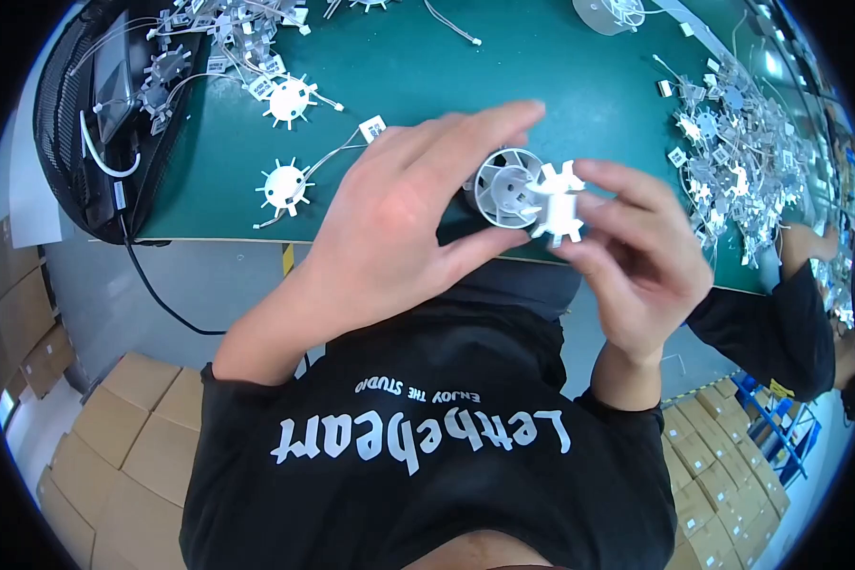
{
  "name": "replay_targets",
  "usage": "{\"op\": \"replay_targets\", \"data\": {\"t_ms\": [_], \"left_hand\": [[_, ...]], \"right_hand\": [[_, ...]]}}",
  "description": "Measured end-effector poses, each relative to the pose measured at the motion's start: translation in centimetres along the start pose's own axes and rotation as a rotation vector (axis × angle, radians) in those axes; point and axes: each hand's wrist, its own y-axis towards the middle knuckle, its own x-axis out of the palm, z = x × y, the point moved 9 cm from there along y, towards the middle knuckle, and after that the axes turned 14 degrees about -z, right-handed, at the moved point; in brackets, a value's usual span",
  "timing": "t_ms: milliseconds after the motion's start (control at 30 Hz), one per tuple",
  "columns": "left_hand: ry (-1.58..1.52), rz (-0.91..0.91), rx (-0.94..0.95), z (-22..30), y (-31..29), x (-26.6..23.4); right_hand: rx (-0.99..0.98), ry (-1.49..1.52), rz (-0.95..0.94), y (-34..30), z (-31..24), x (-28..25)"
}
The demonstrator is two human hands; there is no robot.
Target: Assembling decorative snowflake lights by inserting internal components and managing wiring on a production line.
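My left hand (399, 214) sits at the centre of the frame, thumb and fingers closed around the round white fan housing (505, 187), which pokes out just right of my fingertips. My right hand (636, 256), right of centre, pinches the white spoked piece (557, 201) between its fingertips, pressing it against the housing's open face. Both parts hover above the near edge of the green table (503, 76). Two more spoked pieces (285, 142) lie upper left; a heap of parts (731, 161) sits upper right.
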Motion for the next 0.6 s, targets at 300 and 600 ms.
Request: {"op": "replay_targets", "data": {"t_ms": [300,600], "left_hand": [[0.067,0.031,0.024,-0.7,-0.1,0.0],[0.050,0.052,0.041,-0.6,-0.4,0.4]], "right_hand": [[-0.022,-0.227,-0.037,0.1,0.0,1.6],[-0.033,-0.215,-0.057,0.4,-0.1,1.8]]}}
